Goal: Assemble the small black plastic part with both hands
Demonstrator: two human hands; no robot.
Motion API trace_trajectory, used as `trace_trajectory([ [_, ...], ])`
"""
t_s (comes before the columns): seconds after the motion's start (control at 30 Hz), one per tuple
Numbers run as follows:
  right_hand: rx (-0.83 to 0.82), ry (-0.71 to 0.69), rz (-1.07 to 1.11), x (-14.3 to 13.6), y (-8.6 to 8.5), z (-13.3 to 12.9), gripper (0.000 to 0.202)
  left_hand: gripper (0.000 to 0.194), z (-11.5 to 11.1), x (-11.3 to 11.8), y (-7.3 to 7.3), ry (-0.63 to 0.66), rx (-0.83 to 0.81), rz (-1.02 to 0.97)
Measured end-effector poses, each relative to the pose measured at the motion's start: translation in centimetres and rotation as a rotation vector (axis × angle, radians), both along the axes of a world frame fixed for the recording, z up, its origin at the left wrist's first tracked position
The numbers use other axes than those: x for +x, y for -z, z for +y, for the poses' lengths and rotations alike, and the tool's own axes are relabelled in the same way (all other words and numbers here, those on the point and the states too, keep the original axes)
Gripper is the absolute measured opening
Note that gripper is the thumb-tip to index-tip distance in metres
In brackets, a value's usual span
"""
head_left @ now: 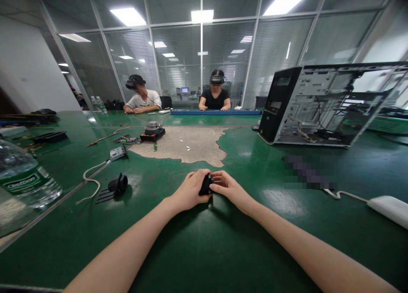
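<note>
In the head view, a small black part point(205, 186) is right in front of you, over the green surface point(204, 250). Your left grip point(190, 192) is closed around its left side. Your right grip point(230, 190) pinches its right side with the fingertips. Your fingers hide much of it, so you can't see its whole shape.

Now make the part the middle of a clock, with 12 straight ahead. At 9 o'clock sits a black piece with long, thin bars point(117, 184), and past it a big clear bottle point(25, 180) with a green label. Between 9 and 10, you see a little metal box point(118, 153) near a pale cord point(91, 178). A round gray thing on a black base point(153, 132) sits between 10 and 11, near the edge of a tan patch point(181, 144). Between 1 and 2, an open computer case point(277, 106) stands up. At 3 o'clock is a blurred purple thing point(307, 170), and farther out, a white bar point(390, 210).
</note>
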State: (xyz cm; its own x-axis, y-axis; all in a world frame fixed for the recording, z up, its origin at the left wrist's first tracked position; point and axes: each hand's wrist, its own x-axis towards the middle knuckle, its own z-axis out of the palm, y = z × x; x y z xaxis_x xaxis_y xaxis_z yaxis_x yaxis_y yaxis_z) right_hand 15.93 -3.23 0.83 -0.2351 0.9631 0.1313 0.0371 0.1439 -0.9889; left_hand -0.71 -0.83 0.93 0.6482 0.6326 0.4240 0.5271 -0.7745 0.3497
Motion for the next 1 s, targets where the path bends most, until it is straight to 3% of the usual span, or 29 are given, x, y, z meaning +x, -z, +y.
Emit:
trace_trajectory([
  [0.27, -0.009, -0.106, 0.097, 0.05, 0.19, 0.05, 0.042, 0.058, 0.13, -0.12, 0.20, 0.007, -0.015, 0.006],
  [0.47, 0.008, -0.057, 0.076, 0.11, 0.18, 0.07, 0.027, 0.055, 0.01, -0.02, 0.14, 0.004, 0.002, -0.006],
  [0.63, 0.000, -0.007, 0.009, 0.17, 0.41, 0.36, 0.030, 0.054, -0.01, 0.01, 0.03, 0.003, -0.007, -0.003],
  [0.9, -0.021, -0.087, 0.054, 0.21, -0.02, 0.01, 0.037, 0.055, -0.09, -0.07, -0.06, 0.008, -0.013, 0.002],
  [1.0, 0.001, -0.079, 0.069, 0.17, 0.03, -0.06, 0.028, 0.055, -0.07, -0.05, -0.01, 0.003, -0.008, -0.006],
])
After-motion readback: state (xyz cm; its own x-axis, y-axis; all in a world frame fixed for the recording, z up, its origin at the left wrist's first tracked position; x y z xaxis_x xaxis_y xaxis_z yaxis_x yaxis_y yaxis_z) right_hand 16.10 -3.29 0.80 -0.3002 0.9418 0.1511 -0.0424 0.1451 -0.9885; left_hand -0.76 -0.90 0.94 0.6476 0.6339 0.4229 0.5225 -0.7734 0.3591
